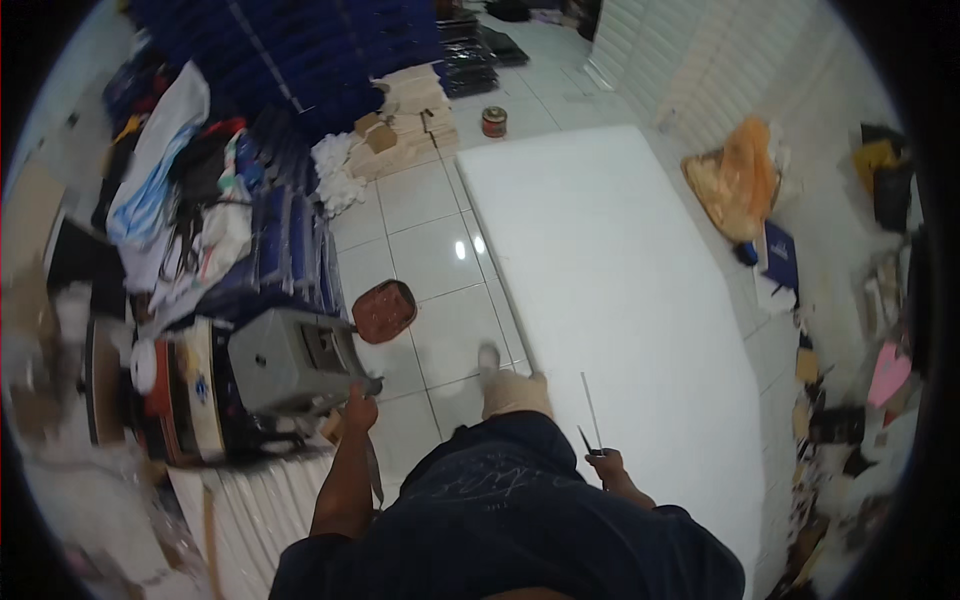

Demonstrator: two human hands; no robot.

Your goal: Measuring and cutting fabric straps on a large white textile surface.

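Observation:
A large white foam slab (610, 250) stretches along my right side. Above its near part is my right hand (607, 465), closed round a long thin metallic strip (590, 405) and a dark, pointed tool (584, 438); the tool's exact kind is unclear. My left hand (361, 410) is closed, low on the left beside a grey boxy case (290, 360). Something dark shows at its fingertips, and a grey strip (375, 475) hangs below it along the forearm. What it grips is too blurred to name.
A reddish-brown stool or basket-like object (384, 311) sits on the tiled floor (440, 330). Stacked blue panels (290, 240) and piled cloth (160, 190) line the left. A small tin (494, 122) stands beyond the slab; an orange bag (745, 170) lies right.

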